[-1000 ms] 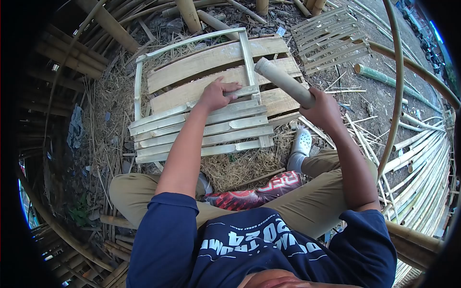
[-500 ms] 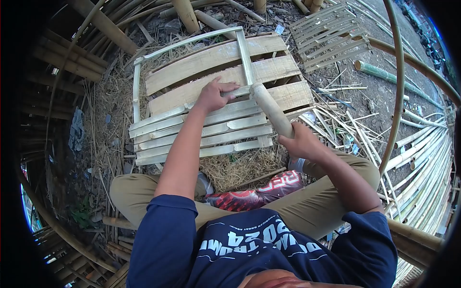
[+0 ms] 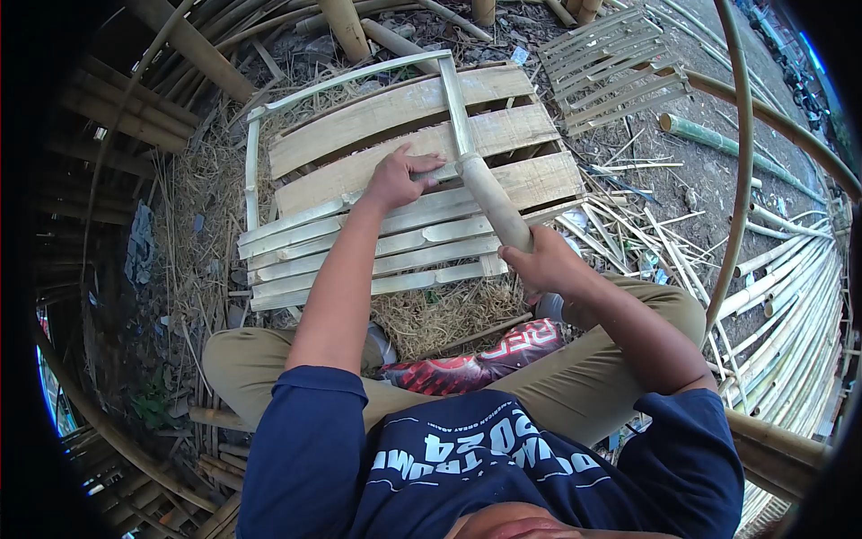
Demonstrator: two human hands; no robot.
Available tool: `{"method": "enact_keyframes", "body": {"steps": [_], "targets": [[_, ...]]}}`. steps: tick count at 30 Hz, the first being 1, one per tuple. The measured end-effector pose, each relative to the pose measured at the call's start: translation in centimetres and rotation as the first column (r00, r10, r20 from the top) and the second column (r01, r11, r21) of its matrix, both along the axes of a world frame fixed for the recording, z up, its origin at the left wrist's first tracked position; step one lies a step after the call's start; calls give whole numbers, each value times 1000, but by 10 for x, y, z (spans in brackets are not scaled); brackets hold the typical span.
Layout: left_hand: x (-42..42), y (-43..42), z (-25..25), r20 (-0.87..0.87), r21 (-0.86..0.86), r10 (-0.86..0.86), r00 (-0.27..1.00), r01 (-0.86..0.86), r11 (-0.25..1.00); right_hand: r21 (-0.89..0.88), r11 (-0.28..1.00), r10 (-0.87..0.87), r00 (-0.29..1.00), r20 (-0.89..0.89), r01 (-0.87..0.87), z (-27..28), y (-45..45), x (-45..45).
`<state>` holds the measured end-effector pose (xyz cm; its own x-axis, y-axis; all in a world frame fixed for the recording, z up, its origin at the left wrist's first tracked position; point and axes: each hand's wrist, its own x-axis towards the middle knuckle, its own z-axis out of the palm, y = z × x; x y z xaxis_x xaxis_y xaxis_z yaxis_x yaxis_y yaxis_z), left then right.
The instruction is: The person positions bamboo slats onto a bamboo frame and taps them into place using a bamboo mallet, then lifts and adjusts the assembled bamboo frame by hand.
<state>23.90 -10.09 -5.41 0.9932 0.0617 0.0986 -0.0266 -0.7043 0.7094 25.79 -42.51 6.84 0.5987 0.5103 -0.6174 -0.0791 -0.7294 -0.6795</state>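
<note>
My left hand (image 3: 401,178) lies across the top bamboo slat (image 3: 305,216) of a pale bamboo frame (image 3: 458,112), its thumb and fingers around the slat near the right upright. In my right hand (image 3: 544,260) is a thick, short bamboo club (image 3: 496,205), gripped by its near end. The club's far end is at the joint where the slat meets the upright; whether they touch is hard to tell. More split slats (image 3: 377,265) lie side by side below my left hand. Under the frame is a platform of wide wooden boards (image 3: 377,153).
A finished-looking slatted bamboo panel (image 3: 615,72) lies at the back right. Bamboo poles (image 3: 781,296) are stacked along the right, with split offcuts (image 3: 620,238) beside the boards. A curved bamboo pole (image 3: 743,162) rises at right. Straw-like shavings (image 3: 449,323) cover the ground before my crossed legs.
My right hand and the bamboo club have shifted left, bringing the club's far end over the slat's end. My left hand stays on the slat.
</note>
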Motion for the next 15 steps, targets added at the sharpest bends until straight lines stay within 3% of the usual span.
{"method": "enact_keyframes", "body": {"steps": [10, 13, 15], "targets": [[1, 0, 0, -2, -22, -16, 1000, 16, 1000, -45, 998, -48, 996, -73, 45, 25, 8, 15], [1, 1, 1, -10, -21, -23, 1000, 23, 1000, -46, 999, 1, 996, 94, 3, 12, 3, 21], [1, 1, 1, -10, -10, -20, 1000, 20, 1000, -149, 981, 141, 982, 126, -122, 20, -9, 42]]}}
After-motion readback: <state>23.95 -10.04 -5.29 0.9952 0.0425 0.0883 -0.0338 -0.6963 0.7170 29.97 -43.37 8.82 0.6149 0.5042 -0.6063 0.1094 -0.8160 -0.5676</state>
